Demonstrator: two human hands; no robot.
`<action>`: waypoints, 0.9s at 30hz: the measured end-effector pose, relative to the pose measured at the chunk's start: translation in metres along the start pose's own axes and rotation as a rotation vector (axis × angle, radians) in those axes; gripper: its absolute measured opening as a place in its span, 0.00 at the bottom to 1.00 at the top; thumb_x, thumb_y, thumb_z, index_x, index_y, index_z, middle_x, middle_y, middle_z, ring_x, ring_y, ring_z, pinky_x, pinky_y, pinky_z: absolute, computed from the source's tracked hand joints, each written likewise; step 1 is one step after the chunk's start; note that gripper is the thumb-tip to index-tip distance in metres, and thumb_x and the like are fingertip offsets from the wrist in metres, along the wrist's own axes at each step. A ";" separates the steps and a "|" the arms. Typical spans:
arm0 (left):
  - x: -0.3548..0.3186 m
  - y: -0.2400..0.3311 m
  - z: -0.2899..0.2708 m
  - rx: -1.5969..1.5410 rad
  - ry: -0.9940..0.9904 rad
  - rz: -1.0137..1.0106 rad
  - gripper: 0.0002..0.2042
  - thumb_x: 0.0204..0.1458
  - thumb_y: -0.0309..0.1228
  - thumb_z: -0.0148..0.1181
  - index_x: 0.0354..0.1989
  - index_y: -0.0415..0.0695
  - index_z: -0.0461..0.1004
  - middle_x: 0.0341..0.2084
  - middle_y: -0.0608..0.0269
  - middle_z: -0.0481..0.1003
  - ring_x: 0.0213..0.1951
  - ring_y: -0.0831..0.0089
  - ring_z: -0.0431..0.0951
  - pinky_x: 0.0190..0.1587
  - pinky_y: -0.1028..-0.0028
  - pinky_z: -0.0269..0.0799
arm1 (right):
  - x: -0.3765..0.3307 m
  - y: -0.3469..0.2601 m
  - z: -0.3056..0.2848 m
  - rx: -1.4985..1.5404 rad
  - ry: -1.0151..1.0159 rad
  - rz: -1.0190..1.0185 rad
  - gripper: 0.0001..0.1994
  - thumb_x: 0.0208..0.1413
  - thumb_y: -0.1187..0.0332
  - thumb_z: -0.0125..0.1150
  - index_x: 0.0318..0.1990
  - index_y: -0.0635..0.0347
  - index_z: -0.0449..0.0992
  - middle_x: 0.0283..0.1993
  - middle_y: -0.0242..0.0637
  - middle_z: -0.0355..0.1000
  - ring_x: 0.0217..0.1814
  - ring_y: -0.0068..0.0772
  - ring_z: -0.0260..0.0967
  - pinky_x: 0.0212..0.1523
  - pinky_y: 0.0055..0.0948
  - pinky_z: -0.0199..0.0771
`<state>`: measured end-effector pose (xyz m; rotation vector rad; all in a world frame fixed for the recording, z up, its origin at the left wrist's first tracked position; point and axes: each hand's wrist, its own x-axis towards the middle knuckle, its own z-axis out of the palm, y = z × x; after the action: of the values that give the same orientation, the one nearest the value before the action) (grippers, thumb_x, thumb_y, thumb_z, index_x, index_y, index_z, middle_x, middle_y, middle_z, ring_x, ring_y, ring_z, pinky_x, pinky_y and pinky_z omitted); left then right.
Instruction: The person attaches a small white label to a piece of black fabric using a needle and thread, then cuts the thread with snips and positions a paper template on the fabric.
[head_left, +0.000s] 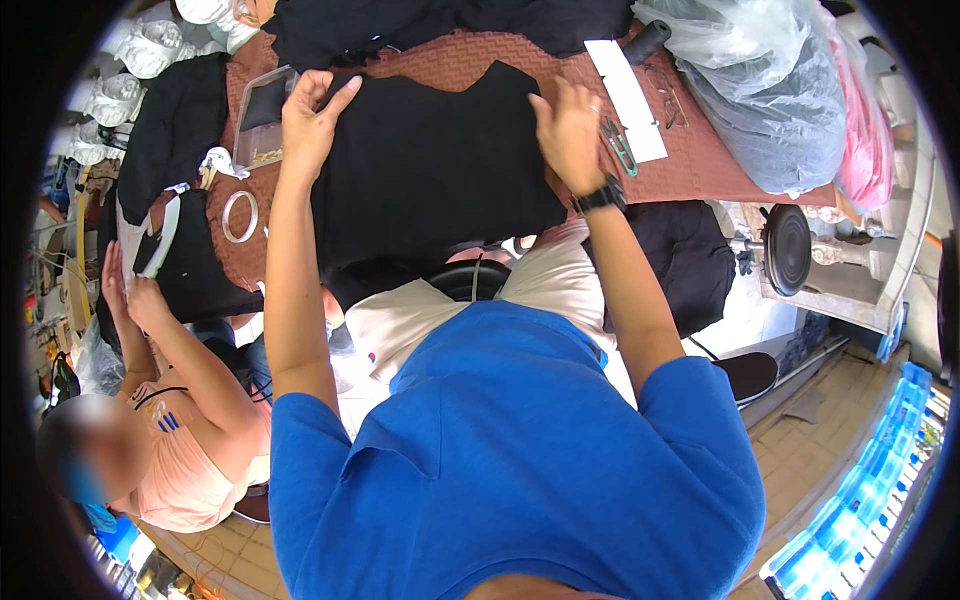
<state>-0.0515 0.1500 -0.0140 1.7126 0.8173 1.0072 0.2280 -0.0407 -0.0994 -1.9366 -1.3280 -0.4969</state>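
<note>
A black piece of garment fabric with a scooped upper edge lies spread before me on the brown tablecloth, its near edge hanging toward my lap. At its upper left corner my left hand pinches the cloth between thumb and fingers. My right hand, a dark watch on its wrist, hovers at the fabric's right edge with thumb and fingers apart. Just right of that hand lie green thread snips and a white card strip.
Clear plastic box and white ring sit left. A black thread spool and large grey-filled plastic bag stand right. More black cloth lies at the far side. A co-worker handles black pieces at left.
</note>
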 end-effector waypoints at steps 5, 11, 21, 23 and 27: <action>-0.034 0.075 -0.023 0.026 0.069 0.162 0.14 0.55 0.23 0.71 0.33 0.45 0.66 0.32 0.71 0.74 0.37 0.84 0.71 0.43 0.82 0.67 | 0.006 0.010 0.036 0.267 -0.104 0.071 0.11 0.57 0.66 0.68 0.42 0.62 0.78 0.35 0.43 0.73 0.40 0.49 0.71 0.43 0.43 0.72; -0.179 0.117 -0.171 0.098 0.152 0.197 0.23 0.56 0.24 0.63 0.59 0.36 0.63 0.46 0.54 0.77 0.52 0.69 0.76 0.58 0.70 0.69 | 0.019 -0.034 -0.173 1.324 -0.274 0.482 0.07 0.63 0.71 0.64 0.46 0.59 0.75 0.38 0.26 0.70 0.40 0.14 0.65 0.44 0.20 0.64; -0.019 0.041 -0.083 0.314 -0.047 0.168 0.08 0.57 0.20 0.65 0.44 0.39 0.76 0.42 0.63 0.80 0.45 0.75 0.81 0.50 0.76 0.74 | 0.148 0.004 -0.129 0.689 -0.772 0.204 0.14 0.60 0.67 0.66 0.49 0.62 0.74 0.24 0.24 0.68 0.21 0.14 0.64 0.22 0.19 0.64; -0.001 0.010 -0.066 0.565 -0.093 0.087 0.10 0.55 0.22 0.67 0.43 0.40 0.76 0.38 0.61 0.81 0.42 0.72 0.82 0.48 0.73 0.76 | 0.152 0.045 -0.039 0.559 -0.868 0.225 0.13 0.57 0.69 0.70 0.46 0.62 0.75 0.26 0.26 0.72 0.23 0.15 0.69 0.22 0.21 0.68; 0.021 -0.040 -0.008 0.948 0.081 0.094 0.11 0.53 0.22 0.67 0.44 0.42 0.76 0.31 0.58 0.82 0.39 0.63 0.84 0.44 0.65 0.78 | 0.109 0.057 0.039 0.373 -0.526 0.393 0.11 0.56 0.70 0.70 0.43 0.66 0.77 0.30 0.34 0.78 0.33 0.24 0.80 0.32 0.27 0.78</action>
<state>-0.0527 0.1843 -0.0450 2.5210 1.4184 0.7887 0.3202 0.0459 -0.0726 -1.9974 -1.1838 0.4522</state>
